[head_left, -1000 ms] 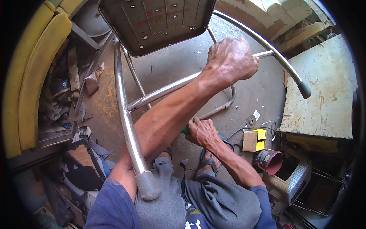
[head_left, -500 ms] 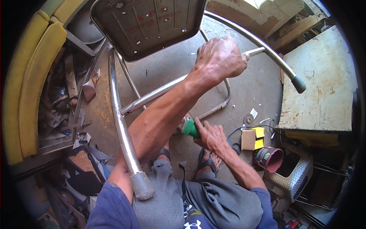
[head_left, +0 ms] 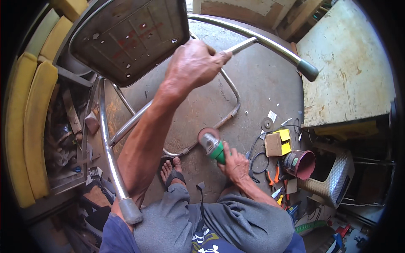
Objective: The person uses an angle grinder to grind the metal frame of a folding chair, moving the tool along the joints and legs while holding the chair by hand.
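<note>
A chair frame of chromed tube point(head_left: 113, 158) lies tipped over in front of me, with grey rubber caps on its leg ends. Its dark metal seat pan point(head_left: 135, 46), spotted with holes, faces me at the upper left. My left hand point(head_left: 196, 65) is closed around the crossbar between the legs, and that forearm hides part of the bar. In my right hand point(head_left: 235, 164) is a green angle grinder point(head_left: 218, 152), gripped by its body. The grinder's reddish disc point(head_left: 207, 134) is at the lower bent tube; whether it touches is unclear.
Right of the grinder lie its cable, a yellow-and-brown box point(head_left: 276, 145), a loose disc point(head_left: 266, 124), orange-handled pliers point(head_left: 274, 175) and a pink-lined can point(head_left: 304, 164). A worn board point(head_left: 346, 80) stands at right, above a patterned metal stool point(head_left: 331, 187). Yellow cushions point(head_left: 40, 130) line the left.
The chair and my left hand have shifted left in the picture. The grinder, partly behind my left forearm before, now shows with its disc by the lower tube. Both grips are kept.
</note>
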A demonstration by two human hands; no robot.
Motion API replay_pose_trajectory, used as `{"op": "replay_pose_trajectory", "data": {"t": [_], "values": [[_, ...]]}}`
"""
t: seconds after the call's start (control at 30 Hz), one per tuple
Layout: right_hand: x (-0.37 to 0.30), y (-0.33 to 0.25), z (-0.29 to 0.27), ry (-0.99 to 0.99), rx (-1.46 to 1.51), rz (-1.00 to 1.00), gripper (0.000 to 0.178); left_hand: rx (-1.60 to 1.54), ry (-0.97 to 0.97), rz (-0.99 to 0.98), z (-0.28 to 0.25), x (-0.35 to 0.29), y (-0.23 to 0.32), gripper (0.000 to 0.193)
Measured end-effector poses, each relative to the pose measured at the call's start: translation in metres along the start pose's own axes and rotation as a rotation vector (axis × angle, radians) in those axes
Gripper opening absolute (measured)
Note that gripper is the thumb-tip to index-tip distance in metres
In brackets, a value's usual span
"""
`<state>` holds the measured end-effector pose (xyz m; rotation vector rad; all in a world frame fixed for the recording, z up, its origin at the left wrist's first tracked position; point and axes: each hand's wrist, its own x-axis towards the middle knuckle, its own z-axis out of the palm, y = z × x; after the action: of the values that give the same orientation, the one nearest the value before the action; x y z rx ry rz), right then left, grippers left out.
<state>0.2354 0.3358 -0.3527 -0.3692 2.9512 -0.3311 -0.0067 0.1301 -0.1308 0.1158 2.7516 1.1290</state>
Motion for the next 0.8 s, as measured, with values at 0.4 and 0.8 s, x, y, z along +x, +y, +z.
{"op": "replay_pose_trajectory", "data": {"t": [0.4, 0.8], "values": [[0.0, -0.005, -0.017, -0.117, 0.102, 0.103, 0.096, -0.17, 0.026, -0.059, -0.036, -0.023, 0.003, 0.056], [0.03, 0.007, -0.037, 0.1, 0.515, 0.313, 0.078, -0.291, 0.146, -0.043, -0.088, -0.058, -0.005, 0.048]]}}
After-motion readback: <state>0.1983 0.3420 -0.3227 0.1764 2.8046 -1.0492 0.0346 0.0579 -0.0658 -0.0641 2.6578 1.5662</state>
